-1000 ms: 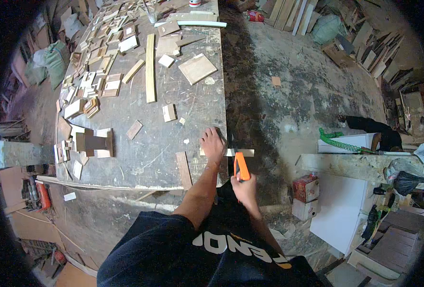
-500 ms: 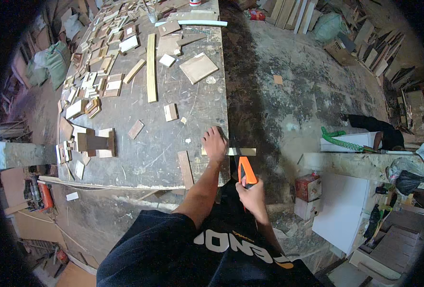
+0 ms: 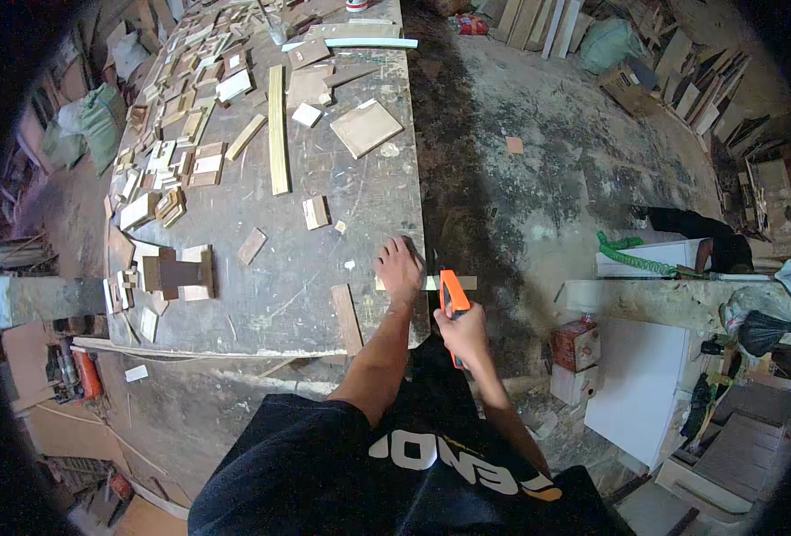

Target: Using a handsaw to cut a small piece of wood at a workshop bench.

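Note:
My left hand [image 3: 398,272] presses a pale wood strip [image 3: 460,283] onto the worktable's [image 3: 315,250] right edge, fingers slightly bent over it. The strip sticks out past that edge. My right hand [image 3: 463,329] is closed round the orange handle of a hand saw [image 3: 452,286], whose dark blade crosses the strip just right of my left hand. A brown board offcut [image 3: 346,319] lies left of my left forearm, and a small light block [image 3: 315,212] sits farther up the tabletop.
Many wood offcuts [image 3: 177,143] cover the table's left side. To the right, a person in dark clothes [image 3: 708,237] bends low by a white panel [image 3: 619,263] and green coiled hose [image 3: 636,259]. Stacked boxes [image 3: 575,344] stand near my right side; boards [image 3: 543,22] lean beyond.
My right hand and the saw have shifted back and forth across the strip, moving forward since the middle frame. My left hand stays on the strip. The person at the right has shifted slightly.

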Tool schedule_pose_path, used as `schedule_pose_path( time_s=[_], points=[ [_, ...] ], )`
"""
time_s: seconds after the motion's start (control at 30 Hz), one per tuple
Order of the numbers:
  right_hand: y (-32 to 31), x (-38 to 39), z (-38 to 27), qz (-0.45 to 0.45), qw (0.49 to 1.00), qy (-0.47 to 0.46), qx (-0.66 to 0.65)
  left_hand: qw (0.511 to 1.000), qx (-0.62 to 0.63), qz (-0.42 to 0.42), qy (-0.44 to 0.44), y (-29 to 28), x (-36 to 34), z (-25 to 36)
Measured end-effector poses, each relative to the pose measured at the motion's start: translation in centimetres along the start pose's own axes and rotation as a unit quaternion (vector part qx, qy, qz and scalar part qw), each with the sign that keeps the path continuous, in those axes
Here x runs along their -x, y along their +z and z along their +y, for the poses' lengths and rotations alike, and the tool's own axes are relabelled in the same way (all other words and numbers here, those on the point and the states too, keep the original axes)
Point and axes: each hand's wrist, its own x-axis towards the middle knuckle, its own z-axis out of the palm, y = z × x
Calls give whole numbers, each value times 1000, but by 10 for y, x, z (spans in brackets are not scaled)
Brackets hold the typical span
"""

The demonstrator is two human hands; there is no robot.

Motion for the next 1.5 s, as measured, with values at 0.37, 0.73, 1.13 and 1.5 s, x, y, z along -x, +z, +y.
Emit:
schedule_pose_path(
  time_s=[0.37,0.73,1.13,1.5],
  points=[
    [-1,10,-14,-19,999,-27,-43,1000,-4,18,1,3,-5,-5],
    [10,8,24,38,994,-61,-83,1000,17,-1,-2,8,-5,-6],
    [12,17,23,47,995,-70,-53,997,18,-75,-8,1,-2,-7],
    [2,31,9,32,996,-76,-45,998,0,-53,-19,4,-1,-9]
  ],
)
